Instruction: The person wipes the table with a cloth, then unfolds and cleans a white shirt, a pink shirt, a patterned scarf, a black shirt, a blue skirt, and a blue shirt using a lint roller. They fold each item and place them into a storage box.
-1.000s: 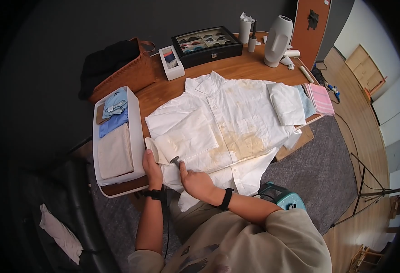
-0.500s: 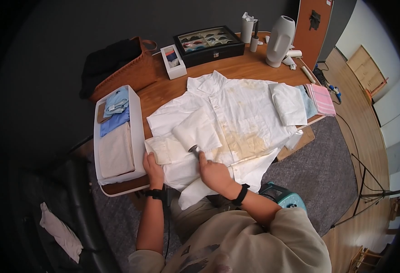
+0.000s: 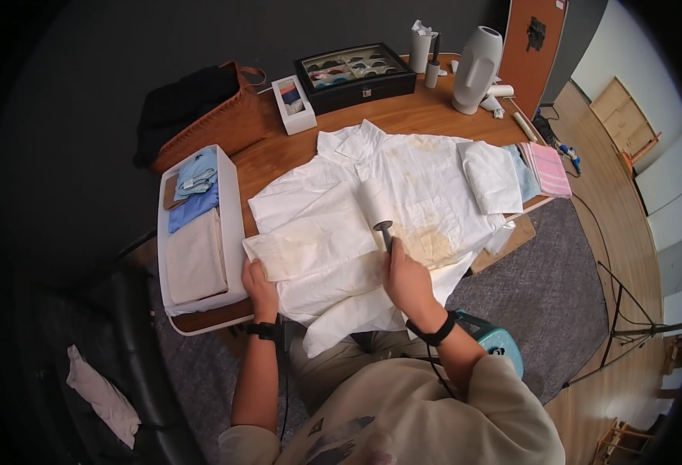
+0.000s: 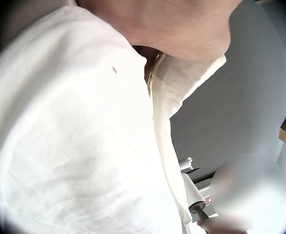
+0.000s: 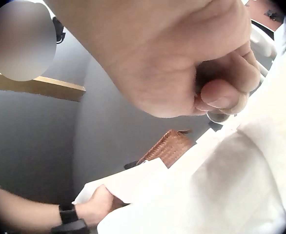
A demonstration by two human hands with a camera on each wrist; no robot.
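Two items are held: the left hand (image 3: 260, 293) pinches the folded sleeve end of a stained white shirt (image 3: 422, 201), laid out on the wooden tabletop (image 3: 403, 115); the right hand (image 3: 409, 285) grips a lint roller (image 3: 376, 203) by its handle, over the shirt front. Farther back stand a brown basket (image 3: 215, 125), a black case (image 3: 362, 91) and a white vase (image 3: 476, 74).

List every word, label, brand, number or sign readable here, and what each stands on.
No text can be read.
White shirt, roller: no lettering visible.
Pale patch on light-blue garment: too small.
Dark mark on teal appliance: too small.
Dark print on T-shirt: no legible letters.
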